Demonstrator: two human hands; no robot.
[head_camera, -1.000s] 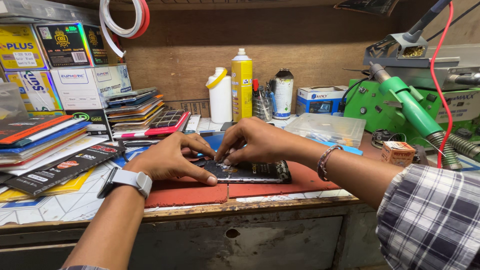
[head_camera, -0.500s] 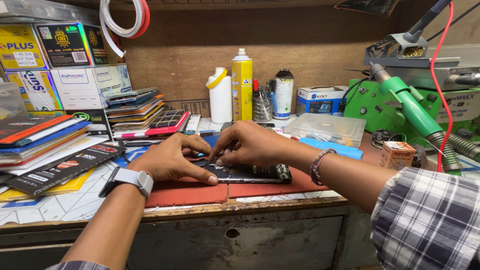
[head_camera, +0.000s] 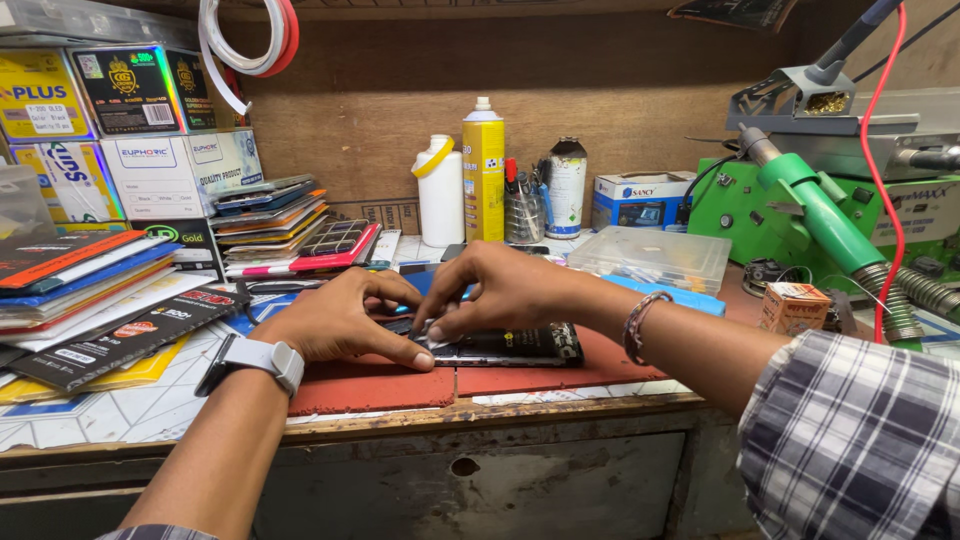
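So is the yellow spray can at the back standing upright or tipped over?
Upright. The yellow spray can stands on its base with its white nozzle pointing up, beside the white bottle, behind both hands.

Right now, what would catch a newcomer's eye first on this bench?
Dead centre, the left hand and right hand meet over an opened phone lying flat on a red mat at the bench's front edge. To the right stands a bright green machine with a ribbed hose; a stack of flat colourful packages fills the left side.

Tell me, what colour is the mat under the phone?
Red; the mat shows best in the head view.
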